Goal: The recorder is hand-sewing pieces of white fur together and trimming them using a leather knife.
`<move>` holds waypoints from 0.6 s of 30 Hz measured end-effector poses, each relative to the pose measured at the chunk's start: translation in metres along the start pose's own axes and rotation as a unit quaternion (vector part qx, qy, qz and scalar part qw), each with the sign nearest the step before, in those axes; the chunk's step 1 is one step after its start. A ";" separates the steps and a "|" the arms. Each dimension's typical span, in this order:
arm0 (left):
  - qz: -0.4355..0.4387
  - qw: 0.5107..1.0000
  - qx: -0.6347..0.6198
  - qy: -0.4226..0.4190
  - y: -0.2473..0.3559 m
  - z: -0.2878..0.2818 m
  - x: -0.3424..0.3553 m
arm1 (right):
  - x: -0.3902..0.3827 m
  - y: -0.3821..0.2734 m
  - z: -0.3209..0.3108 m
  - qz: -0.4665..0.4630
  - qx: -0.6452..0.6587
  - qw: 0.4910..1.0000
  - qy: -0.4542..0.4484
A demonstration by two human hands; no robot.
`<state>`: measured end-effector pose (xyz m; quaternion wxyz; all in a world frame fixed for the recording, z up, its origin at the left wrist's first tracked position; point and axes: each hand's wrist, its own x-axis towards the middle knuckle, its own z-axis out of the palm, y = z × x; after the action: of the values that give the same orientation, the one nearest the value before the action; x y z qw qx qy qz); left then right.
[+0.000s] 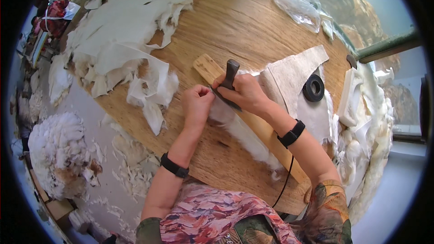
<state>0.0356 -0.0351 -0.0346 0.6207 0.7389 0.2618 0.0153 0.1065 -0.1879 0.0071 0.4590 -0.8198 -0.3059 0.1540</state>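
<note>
My right hand [244, 91] is closed around a dark-handled knife [232, 68]. Its handle sticks up past my fingers, and a dark flat edge shows beneath them. Close beside it, my left hand [197, 101] pinches with thumb and forefinger near the knife; what sits between the fingertips is too small to make out. Under and between both hands lies a strip of white fur pelt [248, 138], running toward my body along a long wooden board [271, 142]. Part of the strip and the blade are hidden by my right hand.
The wooden table [226, 18] carries a large white hide [124, 22] at far left, a beige pattern piece [294, 70] and a black tape roll [313, 88] at right, and a clear plastic bag [296, 4] behind. A fluffy fleece heap [58, 153] lies lower left. White pelts [366, 135] hang at right.
</note>
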 end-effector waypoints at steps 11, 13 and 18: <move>0.038 0.996 -0.078 0.023 0.009 0.003 -0.024 | 0.016 -0.008 0.016 -0.001 -0.022 0.996 0.091; 0.016 0.993 -0.115 0.011 0.013 -0.001 -0.027 | 0.004 -0.010 0.011 -0.004 -0.047 0.997 0.060; 0.040 0.988 -0.150 0.018 0.028 -0.005 -0.036 | -0.039 -0.011 -0.003 0.012 -0.035 0.999 0.007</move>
<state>0.0135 -0.0477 0.0035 0.7185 0.6470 0.2381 0.0921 0.0745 -0.2105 0.0163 0.4304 -0.8400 -0.2979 0.1431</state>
